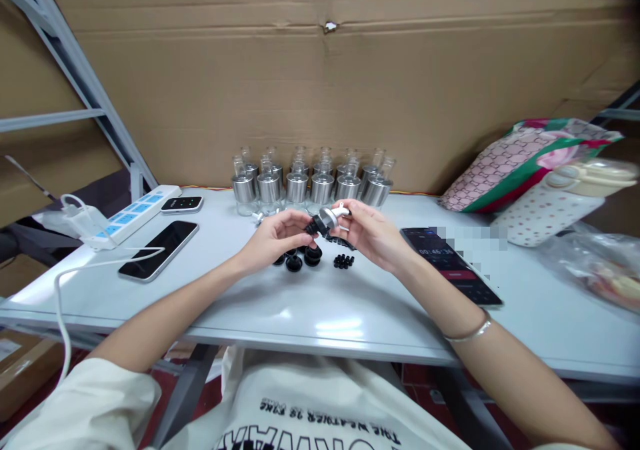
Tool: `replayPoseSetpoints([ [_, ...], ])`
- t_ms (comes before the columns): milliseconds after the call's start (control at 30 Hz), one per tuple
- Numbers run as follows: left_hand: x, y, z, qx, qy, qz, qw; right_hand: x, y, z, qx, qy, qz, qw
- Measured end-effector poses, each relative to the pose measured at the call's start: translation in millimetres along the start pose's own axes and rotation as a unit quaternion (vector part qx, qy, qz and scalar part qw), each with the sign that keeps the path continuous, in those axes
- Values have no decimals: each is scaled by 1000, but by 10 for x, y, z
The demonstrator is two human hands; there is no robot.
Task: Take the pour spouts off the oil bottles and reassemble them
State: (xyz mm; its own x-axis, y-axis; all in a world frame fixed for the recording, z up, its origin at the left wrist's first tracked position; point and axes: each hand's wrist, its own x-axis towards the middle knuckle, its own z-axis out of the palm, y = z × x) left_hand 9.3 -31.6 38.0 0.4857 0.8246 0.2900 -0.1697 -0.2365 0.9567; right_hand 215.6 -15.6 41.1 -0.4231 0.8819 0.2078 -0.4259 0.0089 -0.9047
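My left hand (273, 240) pinches a black ribbed stopper (315, 226) between thumb and fingers. My right hand (373, 233) is closed on a silver pourer cap (328, 218) with a pale spout, and the two pieces meet between my hands; I cannot tell whether they are joined. Below them on the table lie several round black caps (294, 263) and a small cluster of black parts (344, 261). Small silver pieces (258, 217) are partly hidden behind my left hand.
Several glass bottles (297, 187) with metal sleeves stand in rows at the back of the white table (280, 323). A power strip (137, 213) and a phone (159, 250) lie left; a large phone (453, 267), a dotted flask (547, 203) and a plastic bag (595, 263) are right.
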Motion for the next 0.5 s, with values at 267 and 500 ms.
replayPoseSetpoints([
  [267,15,-46,-27,55,9,8,998,-14,-7,-31,-30,-54,25,998],
  [500,-1,-61,-44,72,-30,51,996,-21,4,-44,-18,-83,51,995],
])
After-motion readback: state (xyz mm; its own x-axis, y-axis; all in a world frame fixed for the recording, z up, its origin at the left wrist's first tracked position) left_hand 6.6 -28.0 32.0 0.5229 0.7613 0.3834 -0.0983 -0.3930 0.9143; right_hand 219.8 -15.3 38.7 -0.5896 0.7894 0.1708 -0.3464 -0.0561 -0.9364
